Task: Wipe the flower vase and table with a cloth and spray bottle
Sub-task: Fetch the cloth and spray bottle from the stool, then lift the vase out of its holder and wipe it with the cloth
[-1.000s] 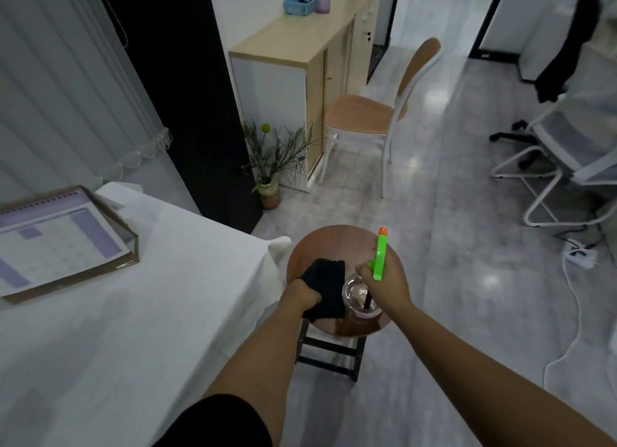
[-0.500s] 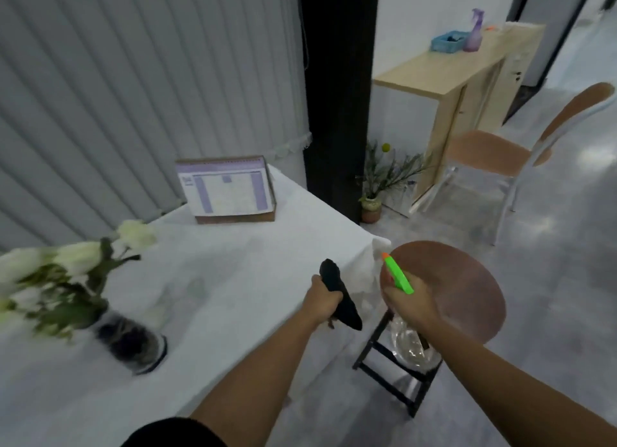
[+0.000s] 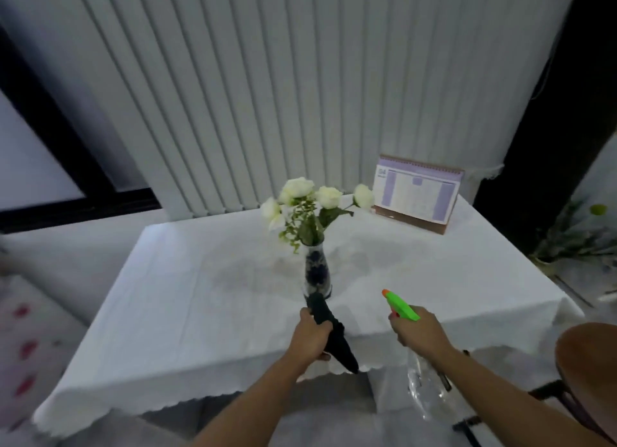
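Note:
A blue-and-white flower vase [image 3: 317, 273] with white roses stands upright near the middle of the table [image 3: 200, 299], which wears a white cloth. My left hand [image 3: 312, 334] grips a black cloth [image 3: 329, 329]; its upper end lies just in front of the vase's base. My right hand [image 3: 419, 333] holds a clear spray bottle [image 3: 427, 386] with a green trigger head and orange nozzle. The nozzle points up and left toward the vase. The bottle's body hangs below the table's front edge.
A purple desk calendar [image 3: 415, 196] stands at the table's back right. White vertical blinds [image 3: 267, 89] hang behind the table. A round brown stool [image 3: 587, 363] sits at the lower right. A potted plant [image 3: 574, 239] is on the floor at the far right.
The view has swung left from the stool to face the table and vase. Both hands came along with the cloth and the spray bottle, now raised over the table's front edge.

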Motion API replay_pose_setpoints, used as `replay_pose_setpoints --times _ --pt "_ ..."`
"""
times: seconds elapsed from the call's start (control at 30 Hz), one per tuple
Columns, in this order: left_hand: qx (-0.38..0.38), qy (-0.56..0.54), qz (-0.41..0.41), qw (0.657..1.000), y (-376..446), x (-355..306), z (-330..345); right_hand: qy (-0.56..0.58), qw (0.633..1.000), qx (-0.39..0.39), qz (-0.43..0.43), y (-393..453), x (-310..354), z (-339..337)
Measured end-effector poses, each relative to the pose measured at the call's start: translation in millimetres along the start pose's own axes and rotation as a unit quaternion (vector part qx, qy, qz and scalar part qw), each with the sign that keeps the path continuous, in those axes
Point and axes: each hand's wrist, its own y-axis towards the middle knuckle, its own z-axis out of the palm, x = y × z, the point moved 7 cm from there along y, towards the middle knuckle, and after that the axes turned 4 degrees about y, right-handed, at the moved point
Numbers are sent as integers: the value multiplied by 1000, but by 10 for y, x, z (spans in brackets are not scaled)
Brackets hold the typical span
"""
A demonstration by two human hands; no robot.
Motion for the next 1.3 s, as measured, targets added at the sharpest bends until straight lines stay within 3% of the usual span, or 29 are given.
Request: replay_pose_setpoints --times 0.17,0.33,0.43,0.57,0.7,0.83,0.97,1.1,1.3 --pt "-81 -63 6 995 72 182 -877 -55 996 66 -30 -163 431 777" --pt "-53 -97 -4 994 343 289 -1262 -62 995 74 -22 -200 445 1095" --pt "-49 14 -32 998 488 518 -1386 -71 994 82 -14 -216 402 1202" --pt "-48 195 -46 979 548 713 -1387 -91 992 82 -7 -204 349 1218" --pt "-181 310 -92 929 465 554 -1396 -90 993 79 -9 -153 379 1211" --pt "-212 212 12 954 397 -79 -1081 -81 994 76 -18 -50 472 1141" --pt "-240 179 112 947 348 -723 -971 -84 993 75 -29 33 542 1030" --pt "-259 180 141 939 468 -1069 -1008 -75 994 78 -33 124 588 917" --pt "-166 108 180 964 767 -1215 -1006 -77 991 100 -47 182 572 841"
